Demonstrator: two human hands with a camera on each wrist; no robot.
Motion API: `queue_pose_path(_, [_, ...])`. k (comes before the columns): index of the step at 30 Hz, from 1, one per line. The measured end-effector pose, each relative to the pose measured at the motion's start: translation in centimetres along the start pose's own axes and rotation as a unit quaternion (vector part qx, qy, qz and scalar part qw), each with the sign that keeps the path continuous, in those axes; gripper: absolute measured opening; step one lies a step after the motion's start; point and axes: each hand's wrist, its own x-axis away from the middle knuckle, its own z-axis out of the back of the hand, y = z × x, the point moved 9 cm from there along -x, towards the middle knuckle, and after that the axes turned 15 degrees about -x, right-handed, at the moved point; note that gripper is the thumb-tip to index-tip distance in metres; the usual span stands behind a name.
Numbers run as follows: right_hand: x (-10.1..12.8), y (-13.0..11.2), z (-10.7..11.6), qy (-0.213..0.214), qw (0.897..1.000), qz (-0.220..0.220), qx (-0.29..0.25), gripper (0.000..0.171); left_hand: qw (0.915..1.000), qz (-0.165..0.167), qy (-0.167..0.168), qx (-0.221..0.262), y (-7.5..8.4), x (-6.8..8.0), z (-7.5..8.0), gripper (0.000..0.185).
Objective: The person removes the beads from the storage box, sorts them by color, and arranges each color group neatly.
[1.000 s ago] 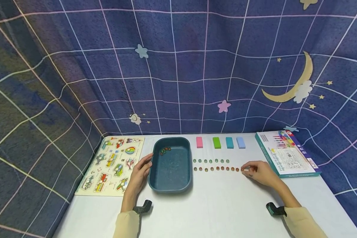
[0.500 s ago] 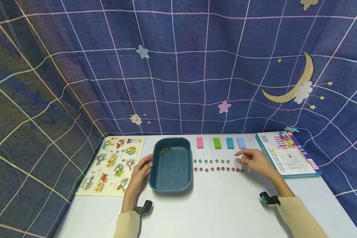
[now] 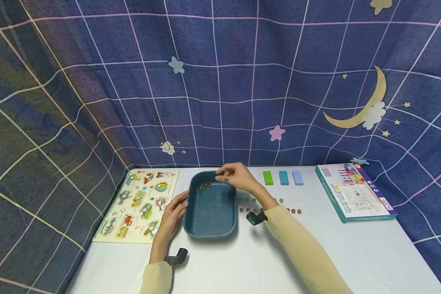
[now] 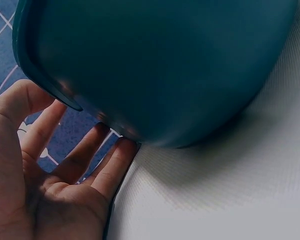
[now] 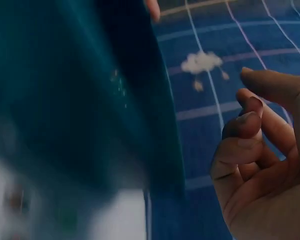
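Observation:
In the head view, a dark teal plastic basin stands on the white table. Fairly straight fingers of my left hand touch its left outer side; the left wrist view shows the thumb bent at the rim. My right hand is over the basin's far right corner, fingers loosely curled, with nothing visible between the tips in the right wrist view. Several small glossy round beads lie in the basin's far left corner. Right of it run a row of greenish beads and a row of reddish ones, partly hidden by my right arm.
Behind the bead rows stand a green block, a teal block and a light blue block. A picture puzzle board lies at the left, a flat printed box at the right. A patterned curtain hangs behind.
My right hand has left the right end of the reddish row and moved left to above the basin, now covering the pink block. My left hand has stayed at the basin.

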Motion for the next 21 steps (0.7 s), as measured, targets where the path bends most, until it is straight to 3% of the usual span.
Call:
queue_pose_path(4, [-2.9,0.3,-3.8,-0.016,1.0,-0.009,0.009,0.026,1.0,-0.003,-0.004,-0.002,0.0,0.0,0.0,0.051])
queue_pose_path(9, [-4.6,2.2,-7.1,-0.028,0.997,-0.029,0.068,0.019,0.9997,-0.017,-0.019,0.001,0.1,0.0,0.0,0.051])
queue_pose_path(14, [-4.6,4.2,-8.8,-0.04,0.988,-0.037,0.144,0.016,0.9991,-0.032,-0.027,0.009,0.5,0.1,-0.2,0.051])
queue_pose_path(21, [-4.4,5.3,-9.7,-0.053,0.981,-0.039,0.181,0.013,0.9992,-0.023,-0.026,0.018,0.4,0.1,-0.2,0.051])
